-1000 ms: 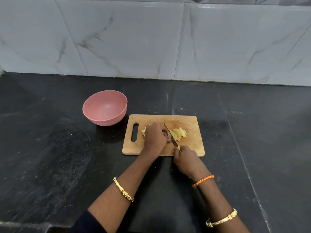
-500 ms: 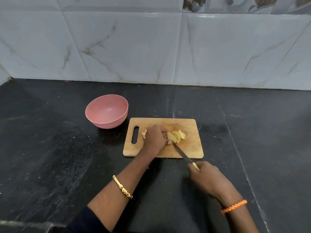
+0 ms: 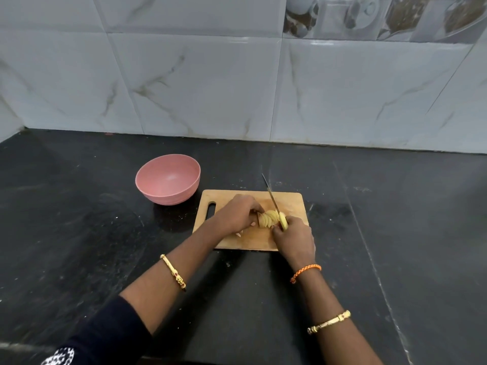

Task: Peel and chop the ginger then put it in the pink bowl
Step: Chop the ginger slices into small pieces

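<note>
Ginger in fanned slices on wooden cutting board, pinned at its left end under closed fingers of left hand. Right hand clenched fully around yellow handle of knife, just right of the slices, blade angled up and away past board's far edge. Pink bowl upright on black counter, left of the grip and beyond it, near board's handle slot.

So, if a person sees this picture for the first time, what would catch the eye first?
Probably the two hands on the wooden cutting board at the centre: the left hand steadies pale ginger slices while the right hand holds a knife. Next, the empty pink bowl to the board's left on the black counter.
</note>
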